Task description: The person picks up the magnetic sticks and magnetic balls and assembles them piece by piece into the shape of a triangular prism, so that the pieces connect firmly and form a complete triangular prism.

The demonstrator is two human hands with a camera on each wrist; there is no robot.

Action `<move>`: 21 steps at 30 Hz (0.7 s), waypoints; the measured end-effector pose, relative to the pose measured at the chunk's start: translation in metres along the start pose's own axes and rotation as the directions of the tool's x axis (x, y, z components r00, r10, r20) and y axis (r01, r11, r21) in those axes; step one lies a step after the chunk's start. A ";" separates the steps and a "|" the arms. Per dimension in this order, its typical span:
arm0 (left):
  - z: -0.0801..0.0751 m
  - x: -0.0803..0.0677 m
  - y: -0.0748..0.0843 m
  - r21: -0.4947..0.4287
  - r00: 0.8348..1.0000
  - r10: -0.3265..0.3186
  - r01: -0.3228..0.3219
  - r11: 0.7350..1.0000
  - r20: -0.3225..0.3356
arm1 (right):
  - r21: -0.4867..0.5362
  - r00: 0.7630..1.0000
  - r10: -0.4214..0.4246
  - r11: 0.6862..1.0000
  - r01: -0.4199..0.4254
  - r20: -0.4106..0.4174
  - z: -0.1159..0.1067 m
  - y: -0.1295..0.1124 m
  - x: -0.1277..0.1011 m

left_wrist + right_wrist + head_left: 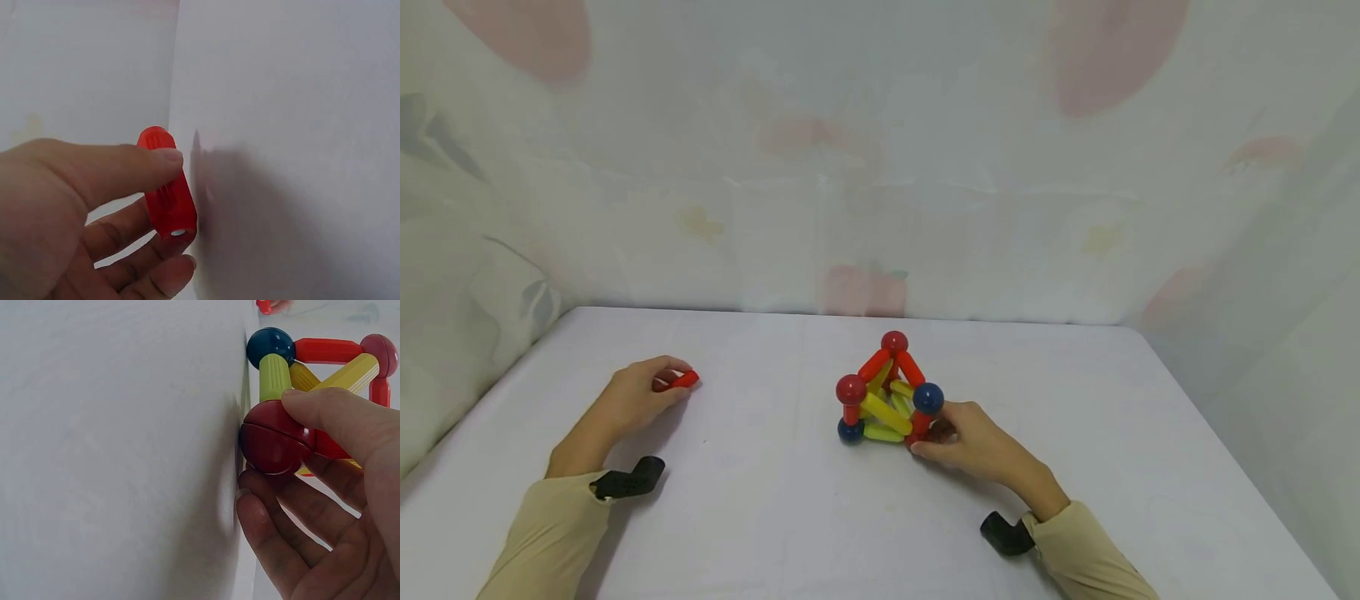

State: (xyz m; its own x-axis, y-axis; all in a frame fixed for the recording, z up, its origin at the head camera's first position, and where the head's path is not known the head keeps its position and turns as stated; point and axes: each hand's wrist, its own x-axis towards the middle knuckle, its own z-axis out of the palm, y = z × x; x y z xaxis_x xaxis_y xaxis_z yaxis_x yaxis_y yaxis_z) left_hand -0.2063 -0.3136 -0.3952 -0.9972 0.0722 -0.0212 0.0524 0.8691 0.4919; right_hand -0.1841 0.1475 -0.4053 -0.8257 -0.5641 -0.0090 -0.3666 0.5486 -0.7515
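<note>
A toy frame of red and yellow rods joined by red and blue balls (889, 397) stands in the middle of the white table (775, 517). My right hand (966, 440) holds its near right corner, thumb and fingers pinching the red ball (273, 438) that sits on the table. A blue ball (270, 347) and a yellow-green rod (274, 376) lie just beyond it. My left hand (638, 397) rests on the table at the left and pinches a loose red rod (167, 183) between thumb and fingers, the rod's far end sticking out (686, 380).
A pale cloth with faded pink and yellow prints (880, 167) hangs behind the table and along both sides. Black wrist mounts (628, 481) sit on both beige sleeves. Bare tabletop lies between the two hands and in front.
</note>
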 end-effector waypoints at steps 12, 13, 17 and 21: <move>-0.002 0.000 0.033 -0.004 0.991 0.107 -0.108 0.994 -0.075 | -0.007 1.000 0.006 1.000 -0.006 -0.005 -0.001 -0.001 -0.001; -0.002 0.000 0.037 -0.008 0.989 0.118 -0.119 0.993 -0.089 | -0.006 1.000 0.006 1.000 -0.006 -0.004 -0.001 -0.001 -0.001; -0.002 -0.003 0.050 -0.021 0.973 0.175 -0.180 0.983 -0.152 | -0.003 1.000 0.006 1.000 -0.006 -0.005 0.000 -0.001 -0.001; 0.000 -0.006 0.061 -0.017 0.946 0.252 -0.261 0.965 -0.206 | -0.003 1.000 0.004 1.000 -0.004 -0.007 0.001 -0.001 -0.001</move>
State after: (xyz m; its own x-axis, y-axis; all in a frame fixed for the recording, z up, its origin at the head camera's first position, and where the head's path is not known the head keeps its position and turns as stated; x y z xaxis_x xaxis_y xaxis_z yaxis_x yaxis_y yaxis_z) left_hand -0.1974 -0.2607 -0.3647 -0.9407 0.1869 0.2831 0.3104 0.8113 0.4954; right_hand -0.1830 0.1470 -0.4049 -0.8300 -0.5577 -0.0075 -0.3647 0.5528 -0.7493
